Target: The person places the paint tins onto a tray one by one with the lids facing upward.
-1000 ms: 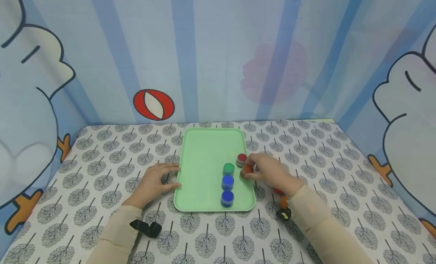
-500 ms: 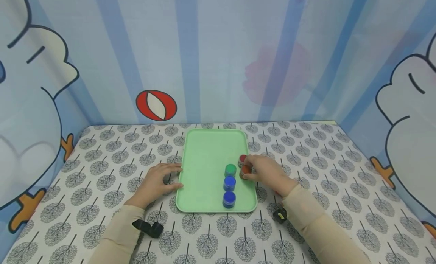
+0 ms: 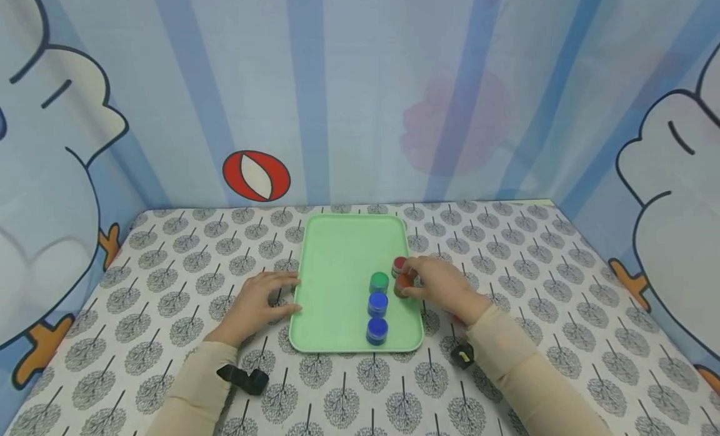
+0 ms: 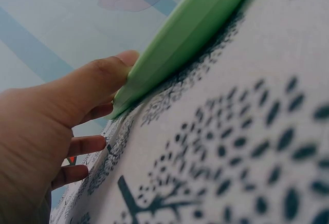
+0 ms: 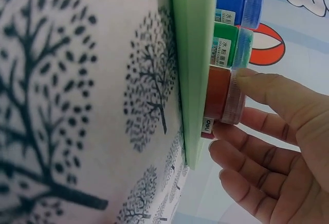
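A light green tray (image 3: pixel 337 248) holds several paint jars in the head view. My right hand (image 3: pixel 441 286) pinches a brown-red paint jar (image 3: pixel 403 287) between thumb and fingers, at the tray's right side. In the right wrist view, that jar (image 5: pixel 218 94) stands upright on the tray, with the thumb at its clear lid. Just behind it is a dark red jar (image 3: pixel 399 265), partly covered by the fingers. To its left a green jar (image 3: pixel 379 282) and two blue jars, one (image 3: pixel 377 303) behind the other (image 3: pixel 377 330), form a column. My left hand (image 3: pixel 255 305) touches the tray's left rim with extended fingers and thumb.
A tree-patterned cloth (image 3: pixel 185 273) covers the table. A printed curtain (image 3: pixel 360 99) hangs behind the table. Black straps with small devices sit at both wrists. A red sliver (image 3: pixel 457 320) shows beside the right wrist, mostly hidden by the arm.
My right hand and the brown-red jar have shifted slightly left, closer to the green jar. The right forearm has moved a little left too. My left hand stays at the rim.
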Available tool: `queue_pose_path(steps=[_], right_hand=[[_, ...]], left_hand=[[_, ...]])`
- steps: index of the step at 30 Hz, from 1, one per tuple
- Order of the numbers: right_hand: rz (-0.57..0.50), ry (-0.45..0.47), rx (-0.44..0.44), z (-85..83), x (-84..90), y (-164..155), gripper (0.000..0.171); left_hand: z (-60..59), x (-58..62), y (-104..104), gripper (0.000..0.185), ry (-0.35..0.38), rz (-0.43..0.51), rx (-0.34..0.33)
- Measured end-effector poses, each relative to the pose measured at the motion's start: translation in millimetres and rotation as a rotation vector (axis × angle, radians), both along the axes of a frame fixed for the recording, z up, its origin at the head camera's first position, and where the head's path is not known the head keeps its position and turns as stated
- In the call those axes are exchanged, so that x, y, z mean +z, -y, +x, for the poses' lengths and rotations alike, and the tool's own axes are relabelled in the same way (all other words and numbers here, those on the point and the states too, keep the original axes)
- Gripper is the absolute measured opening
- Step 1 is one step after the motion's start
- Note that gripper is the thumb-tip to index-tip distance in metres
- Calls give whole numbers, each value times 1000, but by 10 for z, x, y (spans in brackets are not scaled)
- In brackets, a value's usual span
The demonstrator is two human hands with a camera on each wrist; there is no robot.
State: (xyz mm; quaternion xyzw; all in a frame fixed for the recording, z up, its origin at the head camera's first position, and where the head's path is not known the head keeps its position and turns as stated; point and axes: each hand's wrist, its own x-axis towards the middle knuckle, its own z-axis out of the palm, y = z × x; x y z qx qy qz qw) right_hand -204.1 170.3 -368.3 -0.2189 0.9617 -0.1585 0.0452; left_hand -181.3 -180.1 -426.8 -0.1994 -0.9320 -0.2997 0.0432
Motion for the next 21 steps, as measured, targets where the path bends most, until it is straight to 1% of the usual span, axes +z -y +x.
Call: queue_pose_path(steps=[3,10,18,21], right_hand=[[0,-9,6,10,18,-11,28],[-15,-17,14,36,75,-53,25],[-6,6,-24,59,130,-145,35],[1,-3,-29,78,149,-195,35]], left_hand=[[5,1,-2,55,8,4,1],[-1,-15,-3,55,-2,-5,0],[-6,-19,-6,55,-9,-14,2],[-6,-22,-5,55,-7,-16,-1]])
